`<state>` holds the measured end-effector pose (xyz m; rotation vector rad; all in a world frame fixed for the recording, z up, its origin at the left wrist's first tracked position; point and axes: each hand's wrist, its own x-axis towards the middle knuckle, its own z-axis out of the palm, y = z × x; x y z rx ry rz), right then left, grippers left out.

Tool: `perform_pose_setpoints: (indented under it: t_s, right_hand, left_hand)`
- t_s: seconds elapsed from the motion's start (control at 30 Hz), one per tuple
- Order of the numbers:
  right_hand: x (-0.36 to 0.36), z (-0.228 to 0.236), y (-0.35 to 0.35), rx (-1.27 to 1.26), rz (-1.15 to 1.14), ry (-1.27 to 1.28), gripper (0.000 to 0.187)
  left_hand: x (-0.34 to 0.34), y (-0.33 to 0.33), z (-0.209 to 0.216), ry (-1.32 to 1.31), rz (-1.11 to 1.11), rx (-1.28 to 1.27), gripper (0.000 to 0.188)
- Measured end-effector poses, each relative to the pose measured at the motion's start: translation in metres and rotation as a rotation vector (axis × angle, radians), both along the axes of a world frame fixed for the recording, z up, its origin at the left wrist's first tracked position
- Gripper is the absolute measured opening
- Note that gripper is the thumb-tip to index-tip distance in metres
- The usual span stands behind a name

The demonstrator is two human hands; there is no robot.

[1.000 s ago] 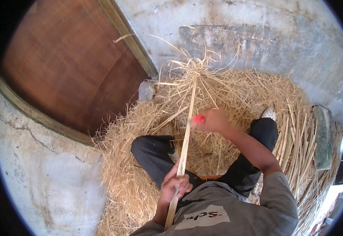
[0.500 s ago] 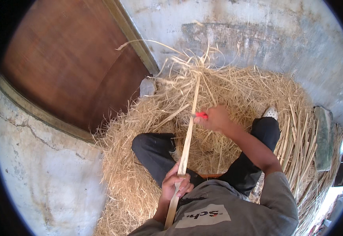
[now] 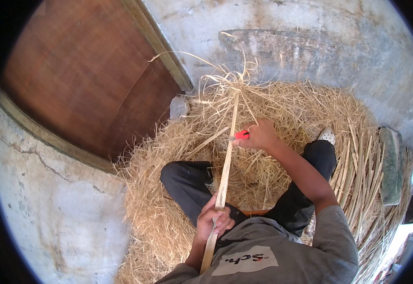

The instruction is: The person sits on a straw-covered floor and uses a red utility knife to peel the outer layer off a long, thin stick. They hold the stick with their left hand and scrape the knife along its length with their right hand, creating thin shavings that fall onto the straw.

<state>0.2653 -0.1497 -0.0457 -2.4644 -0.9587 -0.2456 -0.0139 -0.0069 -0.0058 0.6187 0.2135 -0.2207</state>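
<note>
A long pale strip of split bamboo (image 3: 224, 177) runs from beside my body out over the shavings, its far end frayed into a tuft of thin curls (image 3: 232, 84). My left hand (image 3: 214, 220) is wrapped round its near part, close to my lap. Further out, my right hand (image 3: 259, 134) grips a red-handled knife (image 3: 241, 135). The knife's short blade meets the strip's right edge; most of the blade is hidden. Between the two hands the strip slants up and slightly right, away from me.
Dry shavings (image 3: 159, 222) are heaped around my bent legs. Several split strips (image 3: 358, 165) lie in a pile at the right, beside a greenish block (image 3: 391, 165). A stained wall (image 3: 306, 52) stands ahead, and a brown door panel (image 3: 88, 71) at the far left.
My right hand and the knife have shifted slightly away from me along the strip. The curls at the far end have moved a little. My left hand keeps its hold.
</note>
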Motion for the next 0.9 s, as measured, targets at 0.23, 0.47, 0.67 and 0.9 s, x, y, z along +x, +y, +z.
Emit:
perform_pose_setpoints:
  t_s: [0.23, 0.47, 0.67, 0.9]
  right_hand:
    - [0.029, 0.014, -0.011, -0.043, -0.179, 0.294, 0.069]
    - [0.036, 0.025, -0.022, -0.168, -0.205, 0.241, 0.068]
    - [0.073, -0.006, -0.031, 0.13, -0.326, 0.209, 0.05]
    - [0.043, -0.003, -0.019, 0.291, -0.145, 0.346, 0.066]
  left_hand:
    - [-0.014, 0.001, -0.002, 0.001, -0.063, 0.015, 0.07]
    - [-0.02, -0.002, -0.004, 0.017, -0.119, 0.012, 0.07]
    - [-0.018, -0.003, -0.002, 0.036, -0.139, 0.023, 0.067]
    - [-0.014, 0.006, -0.017, 0.033, -0.06, 0.023, 0.067]
